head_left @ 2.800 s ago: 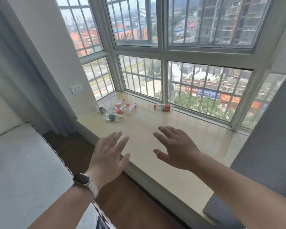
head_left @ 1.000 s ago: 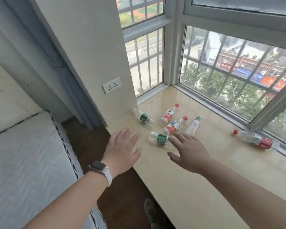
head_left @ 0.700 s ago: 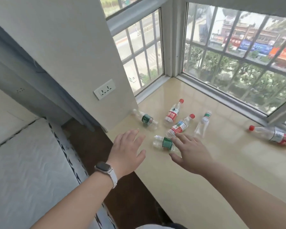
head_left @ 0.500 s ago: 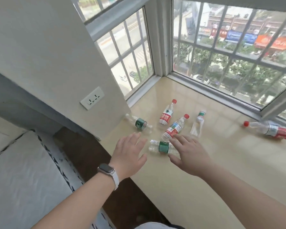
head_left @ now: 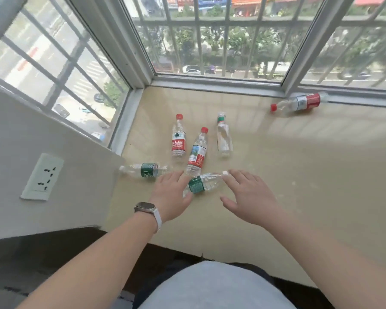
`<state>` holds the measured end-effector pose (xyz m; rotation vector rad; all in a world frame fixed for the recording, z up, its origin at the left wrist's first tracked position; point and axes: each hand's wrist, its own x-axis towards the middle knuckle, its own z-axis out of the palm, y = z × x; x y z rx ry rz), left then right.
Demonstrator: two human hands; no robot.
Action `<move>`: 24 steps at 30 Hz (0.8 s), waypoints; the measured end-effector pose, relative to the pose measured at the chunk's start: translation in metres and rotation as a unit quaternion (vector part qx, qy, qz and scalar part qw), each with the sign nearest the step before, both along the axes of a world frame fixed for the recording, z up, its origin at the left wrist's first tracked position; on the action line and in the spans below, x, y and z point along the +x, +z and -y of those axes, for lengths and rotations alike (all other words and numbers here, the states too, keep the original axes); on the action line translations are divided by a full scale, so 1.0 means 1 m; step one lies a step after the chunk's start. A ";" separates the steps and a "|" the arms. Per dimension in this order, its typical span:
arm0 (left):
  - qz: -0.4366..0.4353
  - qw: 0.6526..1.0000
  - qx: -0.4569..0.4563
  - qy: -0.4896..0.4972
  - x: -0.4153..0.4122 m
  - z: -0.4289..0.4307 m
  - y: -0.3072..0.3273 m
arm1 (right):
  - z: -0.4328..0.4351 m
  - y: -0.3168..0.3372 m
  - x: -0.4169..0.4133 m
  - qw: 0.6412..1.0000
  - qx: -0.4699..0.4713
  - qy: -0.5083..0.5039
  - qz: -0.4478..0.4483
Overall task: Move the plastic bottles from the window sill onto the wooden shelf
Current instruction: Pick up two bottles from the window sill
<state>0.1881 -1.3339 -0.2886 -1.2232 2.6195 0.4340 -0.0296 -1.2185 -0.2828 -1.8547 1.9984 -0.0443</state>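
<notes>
Several clear plastic bottles lie flat on the beige window sill [head_left: 299, 175]. A green-label bottle [head_left: 202, 184] lies between my hands. My left hand [head_left: 171, 195], with a watch on the wrist, is open and touches its base end. My right hand [head_left: 247, 197] is open, its fingertips at the bottle's white cap. Past them lie a second green-label bottle [head_left: 146, 169], two red-label bottles with red caps [head_left: 178, 140] [head_left: 197, 155] and a label-less crumpled bottle [head_left: 223, 136]. Another red-label bottle [head_left: 299, 103] lies far right by the window frame. No wooden shelf is in view.
Barred windows [head_left: 210, 41] close the sill at the back and left. A white wall with a power socket [head_left: 42, 177] stands at the left end. Dark wood floor [head_left: 42, 253] lies below the sill's front edge.
I have stepped up to the sill and the view has tilted down. Both open hands have reached forward and now sit at either end of the nearest green-label bottle.
</notes>
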 end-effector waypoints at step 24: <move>-0.058 0.971 0.222 0.069 -0.040 0.127 -0.165 | 0.082 -0.190 0.121 0.606 0.109 -0.674 0.409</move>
